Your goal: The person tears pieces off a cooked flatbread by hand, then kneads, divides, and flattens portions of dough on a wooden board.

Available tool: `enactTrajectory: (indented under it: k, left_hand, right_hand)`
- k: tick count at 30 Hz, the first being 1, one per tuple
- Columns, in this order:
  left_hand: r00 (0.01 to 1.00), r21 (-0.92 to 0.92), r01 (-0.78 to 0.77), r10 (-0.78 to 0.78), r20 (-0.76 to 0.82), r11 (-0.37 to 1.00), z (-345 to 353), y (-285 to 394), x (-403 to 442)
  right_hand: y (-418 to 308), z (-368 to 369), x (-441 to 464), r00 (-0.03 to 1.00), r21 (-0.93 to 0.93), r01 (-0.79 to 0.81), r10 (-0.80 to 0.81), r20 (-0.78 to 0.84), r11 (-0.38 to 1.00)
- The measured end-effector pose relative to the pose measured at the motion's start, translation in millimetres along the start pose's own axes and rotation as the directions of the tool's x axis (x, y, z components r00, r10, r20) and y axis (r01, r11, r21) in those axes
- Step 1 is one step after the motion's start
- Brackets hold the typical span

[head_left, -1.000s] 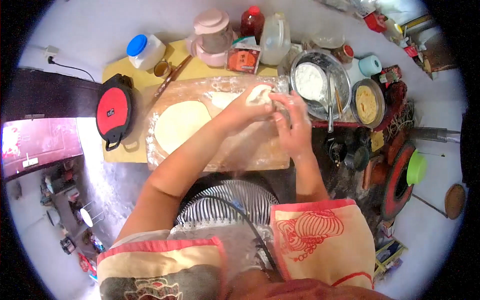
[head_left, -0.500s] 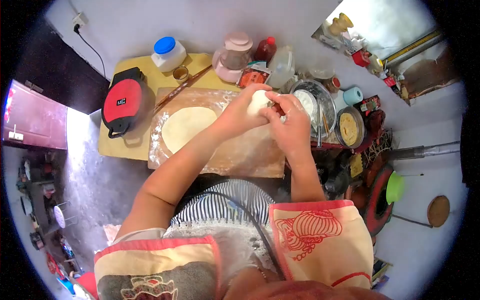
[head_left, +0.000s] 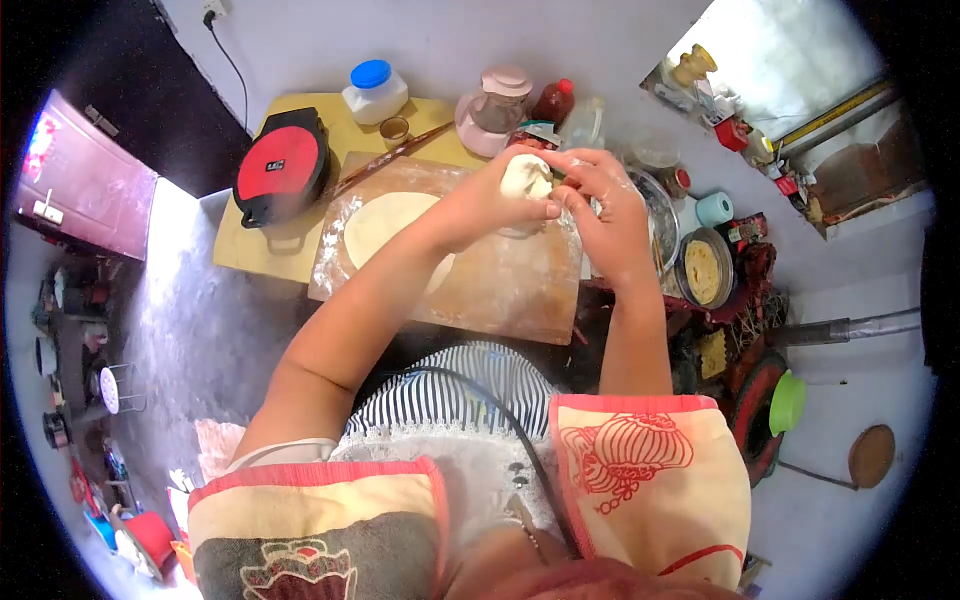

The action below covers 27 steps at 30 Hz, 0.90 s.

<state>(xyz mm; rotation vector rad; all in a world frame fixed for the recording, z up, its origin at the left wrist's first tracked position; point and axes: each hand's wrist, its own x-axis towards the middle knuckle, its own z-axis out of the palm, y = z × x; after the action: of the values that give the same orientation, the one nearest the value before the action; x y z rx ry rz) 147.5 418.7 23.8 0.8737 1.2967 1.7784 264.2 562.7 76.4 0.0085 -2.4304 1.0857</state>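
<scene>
A lump of white dough [head_left: 525, 177], its top gathered in folds, is cupped in my left hand [head_left: 490, 205] above the back right part of the floury wooden board [head_left: 500, 290]. The fingers of my right hand [head_left: 605, 205] are bent in at the dough's right side, thumb and fingertips close together at its edge. A flat round sheet of dough [head_left: 385, 225] lies on the left of the board, partly covered by my left forearm.
A red and black electric pan [head_left: 283, 162] stands left of the board. Behind are a rolling pin [head_left: 390, 160], a blue-lidded jar [head_left: 375, 92] and a pink jug [head_left: 493, 110]. At right sit a metal bowl [head_left: 662, 215] and a pan of flatbread [head_left: 703, 272].
The view has turned and shifted. The dough lump, smooth on top half a second ago, now shows its folded side. My right hand's fingers have moved along its edge.
</scene>
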Motion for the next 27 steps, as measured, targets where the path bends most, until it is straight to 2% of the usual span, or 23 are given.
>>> enactTrajectory:
  k: [1,8,9,10,12,13,16,17,19,21,24,25,26,27]
  left_hand:
    - [0.999,-0.014,0.042,-0.042,0.013,0.999,5.8,5.1,-6.0]
    - [0.983,0.088,0.145,-0.153,0.104,0.986,51.6,7.4,-35.1]
    - [0.973,0.039,0.136,-0.141,0.182,0.990,52.4,2.8,-41.2]
    - [0.978,-0.139,0.187,-0.172,0.118,0.972,56.2,-6.8,-47.8]
    - [0.968,-0.482,0.217,-0.252,-0.008,0.849,63.3,-26.1,-64.2]
    - [0.955,-0.555,0.237,-0.296,-0.016,0.797,70.1,-18.7,-70.6]
    - [0.951,-0.758,0.089,-0.282,-0.129,0.647,70.3,-16.8,-97.8]
    - [0.934,-0.700,0.089,-0.304,-0.188,0.708,70.5,-10.7,-110.3]
    - [0.917,-0.721,-0.008,-0.283,-0.282,0.693,73.3,2.7,-132.7]
    - [0.912,-0.774,-0.081,-0.266,-0.312,0.628,65.8,3.4,-151.0]
    - [0.927,-0.650,-0.187,-0.087,-0.366,0.736,44.0,14.7,-198.8]
    - [0.897,-0.604,-0.143,-0.155,-0.414,0.784,42.7,35.4,-220.7]
    - [0.903,-0.594,-0.174,-0.114,-0.415,0.785,25.5,34.8,-236.1]
    - [0.868,-0.601,-0.204,-0.141,-0.476,0.773,9.6,35.8,-251.7]
  right_hand:
    - [-7.5,-3.1,-4.7,0.997,0.154,-0.074,0.069,0.038,0.985]
    - [3.3,-19.5,-40.0,0.971,-0.063,0.240,-0.238,0.036,0.969]
    - [13.5,-18.2,-45.0,0.952,-0.042,0.304,-0.302,0.042,0.952]
    - [12.5,-16.9,-51.5,0.980,0.112,0.195,-0.197,0.005,0.974]
    - [4.7,-10.2,-63.9,0.999,0.416,-0.032,0.036,-0.002,0.909]
    - [11.3,-9.4,-68.0,1.000,0.383,0.013,-0.009,-0.010,0.924]
    - [-0.2,2.1,-80.2,0.997,0.283,0.061,-0.071,0.025,0.957]
    - [-1.4,15.4,-85.2,0.990,0.180,0.118,-0.128,0.050,0.977]
    - [-39.6,35.3,-96.0,0.951,-0.111,0.310,-0.306,0.045,0.944]
    - [-62.4,62.4,-106.4,0.934,-0.088,0.356,-0.350,0.074,0.930]
    - [-82.5,109.6,-103.0,0.964,0.139,0.267,-0.267,-0.021,0.954]
    - [-94.8,118.6,-101.8,0.989,0.357,0.110,-0.138,0.053,0.927]
    - [-112.0,126.0,-98.1,0.990,0.473,0.068,-0.120,0.080,0.878]
    - [-129.5,133.6,-95.7,0.981,0.501,0.016,-0.111,0.161,0.865]
